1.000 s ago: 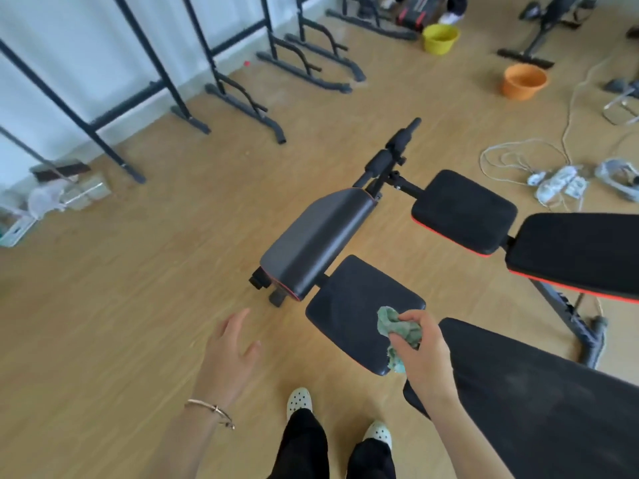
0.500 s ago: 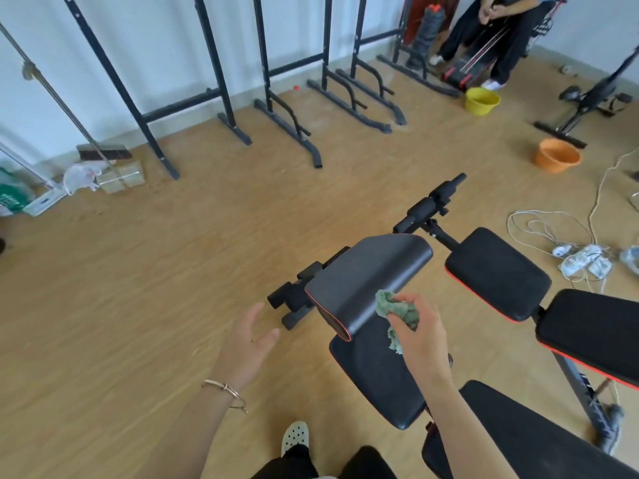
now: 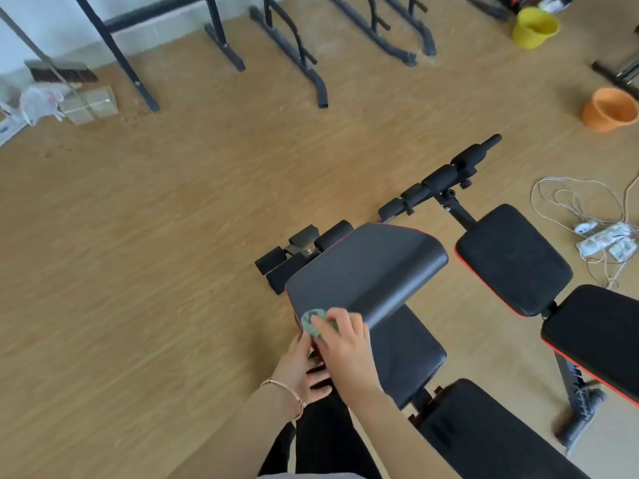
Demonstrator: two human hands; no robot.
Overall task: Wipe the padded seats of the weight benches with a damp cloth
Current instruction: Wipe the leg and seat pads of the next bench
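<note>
Both forearms reach forward from the bottom of the view and meet at the near corner of the tilted pad [image 3: 366, 267]. The right hand [image 3: 345, 344] lies palm down with its fingers curled round a crumpled green cloth [image 3: 312, 323], pressing it on the pad's near left edge. The left hand [image 3: 299, 369], a bracelet [image 3: 287, 392] on its wrist, sits just beneath and left of the right, fingers fairly straight and spread. It holds nothing, and whether it touches the pad's underside is unclear. The flat seat [image 3: 404, 357] lies just behind the hands.
</note>
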